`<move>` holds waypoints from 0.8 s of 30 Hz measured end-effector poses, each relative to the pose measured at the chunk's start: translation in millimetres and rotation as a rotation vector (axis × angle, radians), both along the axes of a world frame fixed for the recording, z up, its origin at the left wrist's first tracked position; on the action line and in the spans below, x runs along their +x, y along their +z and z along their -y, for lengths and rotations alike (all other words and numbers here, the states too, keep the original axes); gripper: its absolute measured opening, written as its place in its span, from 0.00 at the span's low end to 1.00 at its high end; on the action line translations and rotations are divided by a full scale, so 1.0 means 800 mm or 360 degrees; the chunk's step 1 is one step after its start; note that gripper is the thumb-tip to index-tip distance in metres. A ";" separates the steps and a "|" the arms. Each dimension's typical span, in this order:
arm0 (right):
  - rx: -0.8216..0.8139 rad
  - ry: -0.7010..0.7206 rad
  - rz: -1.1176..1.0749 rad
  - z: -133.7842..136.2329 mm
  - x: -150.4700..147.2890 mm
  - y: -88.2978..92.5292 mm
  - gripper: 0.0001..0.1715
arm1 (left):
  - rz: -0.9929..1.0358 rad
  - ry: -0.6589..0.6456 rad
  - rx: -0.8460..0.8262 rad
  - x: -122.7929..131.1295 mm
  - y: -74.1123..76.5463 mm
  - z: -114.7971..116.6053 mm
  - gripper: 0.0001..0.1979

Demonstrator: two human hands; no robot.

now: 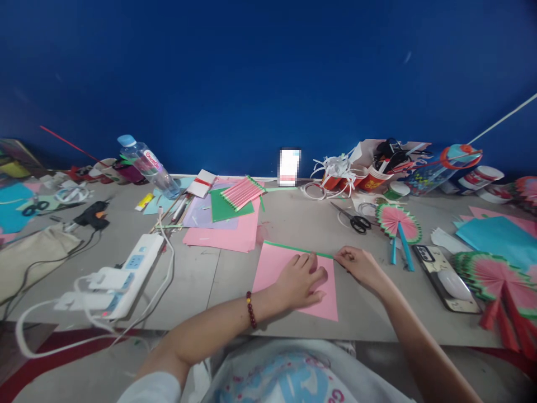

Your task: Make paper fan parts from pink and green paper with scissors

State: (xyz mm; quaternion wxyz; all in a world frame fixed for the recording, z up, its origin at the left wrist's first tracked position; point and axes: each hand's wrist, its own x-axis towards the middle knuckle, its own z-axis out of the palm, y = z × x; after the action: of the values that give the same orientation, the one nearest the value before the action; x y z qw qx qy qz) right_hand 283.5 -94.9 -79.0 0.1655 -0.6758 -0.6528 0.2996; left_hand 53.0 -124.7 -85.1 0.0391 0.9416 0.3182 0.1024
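Note:
A pink sheet of paper (268, 274) lies flat in front of me, with a green paper strip (289, 248) along its far edge. Spread over the middle of the sheet, my left hand (300, 282) rests with its fingers apart, the fingertips near the strip. At the sheet's far right corner, my right hand (356, 266) pinches the end of the green strip between thumb and finger. Just beyond lie black-handled scissors (359, 224) and a folded paper fan (398, 221) coloured like watermelon.
Left of the sheet are a white power strip (136, 274) with cables and a stack of coloured paper (247, 235). A bottle (153, 168) leans behind them. On the right lie a phone (444, 280) with a white mouse (455, 284) and another fan (499, 274).

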 end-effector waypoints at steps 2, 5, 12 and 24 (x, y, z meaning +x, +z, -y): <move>-0.0013 0.0019 0.0001 -0.002 0.000 0.000 0.19 | -0.0001 -0.0001 0.0008 0.000 -0.001 0.000 0.25; -0.0036 0.0037 -0.0009 -0.004 0.000 0.001 0.19 | 0.0006 -0.0001 -0.0004 0.000 -0.001 -0.001 0.25; -0.0045 0.0056 -0.0004 -0.005 0.001 0.003 0.18 | 0.0033 -0.0008 -0.0038 -0.001 0.000 0.000 0.25; -0.0082 0.0049 0.0018 -0.004 -0.001 0.007 0.15 | 0.0055 0.0016 -0.0041 -0.001 -0.004 -0.001 0.27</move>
State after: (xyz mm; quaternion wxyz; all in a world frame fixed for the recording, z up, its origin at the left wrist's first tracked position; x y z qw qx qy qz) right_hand 282.9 -91.4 -73.8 0.1397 -0.6714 -0.6560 0.3152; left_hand 51.9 -124.2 -88.0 0.0561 0.9375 0.3236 0.1147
